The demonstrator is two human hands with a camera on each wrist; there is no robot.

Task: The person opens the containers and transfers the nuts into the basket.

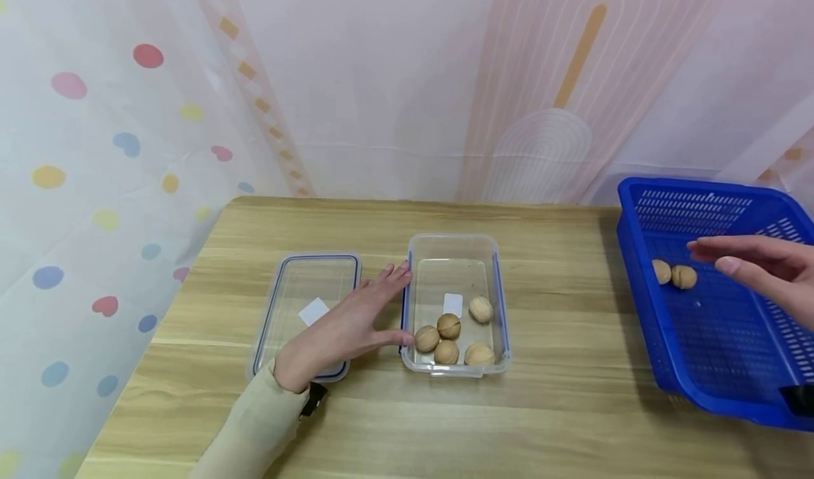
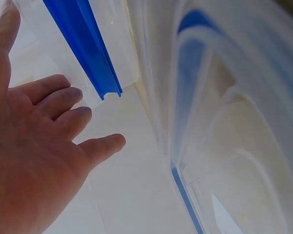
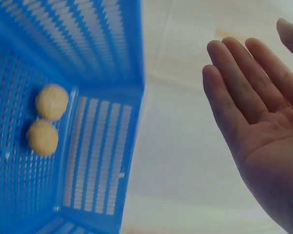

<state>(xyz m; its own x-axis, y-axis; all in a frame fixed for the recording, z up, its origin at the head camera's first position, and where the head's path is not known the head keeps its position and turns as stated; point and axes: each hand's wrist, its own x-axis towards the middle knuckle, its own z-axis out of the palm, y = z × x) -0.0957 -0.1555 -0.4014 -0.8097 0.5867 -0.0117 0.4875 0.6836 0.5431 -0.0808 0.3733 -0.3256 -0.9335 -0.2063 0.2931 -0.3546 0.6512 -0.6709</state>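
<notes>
My left hand (image 1: 350, 327) touches the left side of a clear plastic container (image 1: 445, 247), its fingers spread along the rim. Several walnuts (image 1: 449, 326) lie in the front part of that container. Over at the right, my right hand (image 1: 766, 267) is above a blue plastic basket (image 1: 661, 355), fingers extended and holding nothing. Two walnuts (image 3: 43, 137) sit side by side against the basket's wall. The right wrist view shows the right palm (image 3: 273, 131) bare. In the left wrist view the left hand's fingers (image 2: 63, 105) are loosely bent, beside a blue clip strip (image 2: 88, 48).
A clear lid (image 1: 286, 288) with a blue seal lies on the wooden table (image 1: 559, 394), left of the container and partly under the left forearm. White labels (image 1: 453, 304) show on container and lid. A patterned curtain (image 1: 394, 76) hangs behind the table's back edge.
</notes>
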